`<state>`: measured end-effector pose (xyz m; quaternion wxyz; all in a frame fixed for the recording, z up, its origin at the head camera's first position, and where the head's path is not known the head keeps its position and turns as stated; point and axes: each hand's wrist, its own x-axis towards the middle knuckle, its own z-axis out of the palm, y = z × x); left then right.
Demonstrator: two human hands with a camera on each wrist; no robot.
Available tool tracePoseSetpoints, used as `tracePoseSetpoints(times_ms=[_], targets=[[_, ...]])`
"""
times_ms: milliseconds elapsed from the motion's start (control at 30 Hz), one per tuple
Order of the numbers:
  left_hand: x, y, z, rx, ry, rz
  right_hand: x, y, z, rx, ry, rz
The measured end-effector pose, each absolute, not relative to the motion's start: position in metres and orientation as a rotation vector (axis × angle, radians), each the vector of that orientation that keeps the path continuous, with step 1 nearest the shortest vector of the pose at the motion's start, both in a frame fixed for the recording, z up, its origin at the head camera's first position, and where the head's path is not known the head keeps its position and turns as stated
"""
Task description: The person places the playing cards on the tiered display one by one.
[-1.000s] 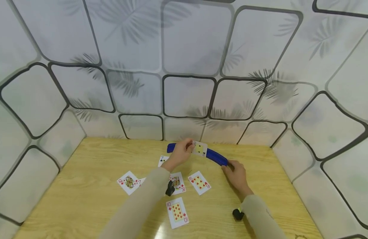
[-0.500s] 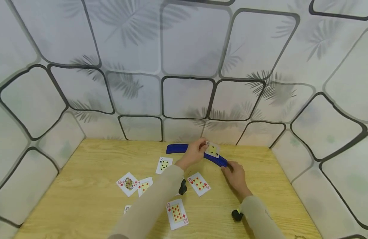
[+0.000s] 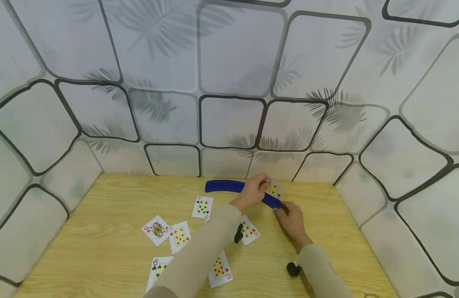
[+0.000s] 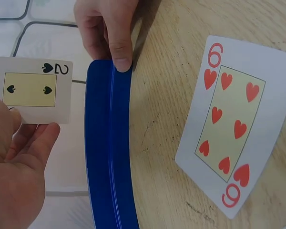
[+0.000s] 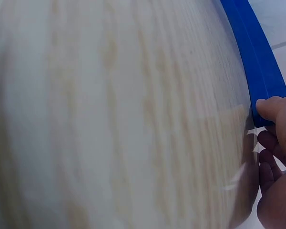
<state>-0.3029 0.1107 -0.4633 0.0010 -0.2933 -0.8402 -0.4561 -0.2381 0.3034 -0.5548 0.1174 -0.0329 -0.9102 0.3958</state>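
My left hand point(image 3: 253, 191) pinches a two of spades point(image 4: 31, 90) between thumb and fingers. The card is tilted above the right part of a curved blue card holder point(image 3: 223, 186), and in the left wrist view a gap shows between card and holder. At the holder's right end my right hand point(image 3: 293, 219) grips it, thumb point(image 5: 269, 107) on the face and fingers behind. No card shows in the visible stretch of the holder point(image 4: 100, 143). Nearest on the table lies a six of hearts point(image 4: 238, 124), partly hidden by the left wrist camera in the head view.
Face up on the wooden table point(image 3: 102, 231) lie a black seven point(image 3: 202, 207), a queen of diamonds point(image 3: 155, 230), a seven of diamonds point(image 3: 179, 236), a black six point(image 3: 158, 267) and a ten of diamonds point(image 3: 221, 271). A patterned wall point(image 3: 229, 124) rises behind the holder.
My left hand has moved right along the holder with the two of spades. Its arm has uncovered the black seven, seven of diamonds and black six. The right hand keeps its grip.
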Motion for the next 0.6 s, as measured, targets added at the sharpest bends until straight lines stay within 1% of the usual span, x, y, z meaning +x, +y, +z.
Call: tracePoseSetpoints(times_ms=[600], targets=[[-0.309, 0.122, -0.475, -0.945, -2.591, -1.344, -0.234, 0.301, -0.551, -0.073, -2.649, 1.122]])
